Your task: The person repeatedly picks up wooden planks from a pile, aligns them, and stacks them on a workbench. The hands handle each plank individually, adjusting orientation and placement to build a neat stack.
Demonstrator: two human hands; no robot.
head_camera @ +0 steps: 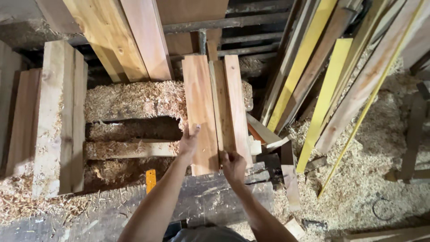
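Three short reddish wooden boards stand side by side in front of me. My left hand [189, 141] lies flat with fingers spread against the left edge of the widest board [199, 103]. My right hand [233, 166] grips the bottom end of the narrow middle board [222, 107]. A third board [236, 103] leans just to the right of it. Their lower ends rest on a dark, worn wooden surface [215, 197].
Sawdust heaps [134, 101] lie to the left and on the floor at right [380, 148]. Thick pale planks [60, 116] stand at left. Long yellow and brown slats [327, 89] lean at right. A small orange block [151, 179] sits near my left forearm.
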